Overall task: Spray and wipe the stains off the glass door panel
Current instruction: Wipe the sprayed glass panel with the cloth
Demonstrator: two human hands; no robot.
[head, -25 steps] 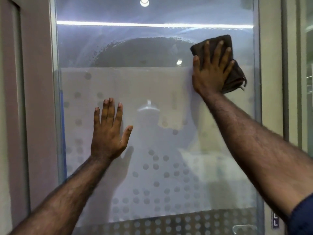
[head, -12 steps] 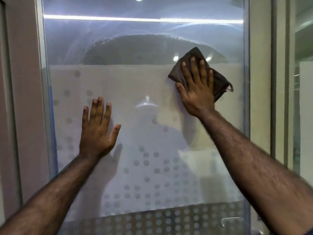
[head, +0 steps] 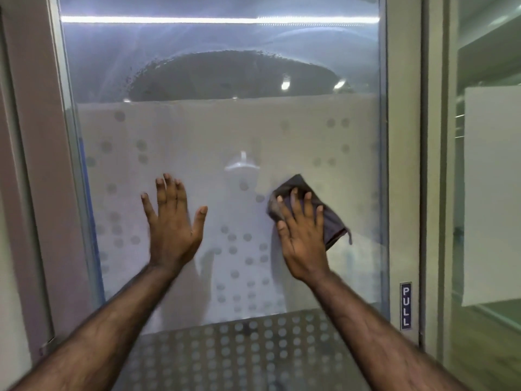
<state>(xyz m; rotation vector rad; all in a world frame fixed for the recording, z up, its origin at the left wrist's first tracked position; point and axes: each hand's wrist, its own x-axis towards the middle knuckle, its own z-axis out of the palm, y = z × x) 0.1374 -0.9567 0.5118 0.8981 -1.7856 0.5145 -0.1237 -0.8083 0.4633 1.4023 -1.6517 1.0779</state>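
Observation:
The glass door panel fills the view, with a frosted, dotted band across its middle and a hazy film above, broken by a darker wiped arc near the top. My right hand presses a dark grey cloth flat against the frosted band, right of centre. My left hand lies flat on the glass left of centre, fingers spread, holding nothing. No spray bottle is in view.
A pale door frame runs down the right side with a blue PULL label. A brownish frame post stands at the left. Further right is another glazed partition with a white sheet.
My right hand has slid the cloth from the upper right of the glass down to the middle of the frosted band. My left hand has stayed flat on the glass.

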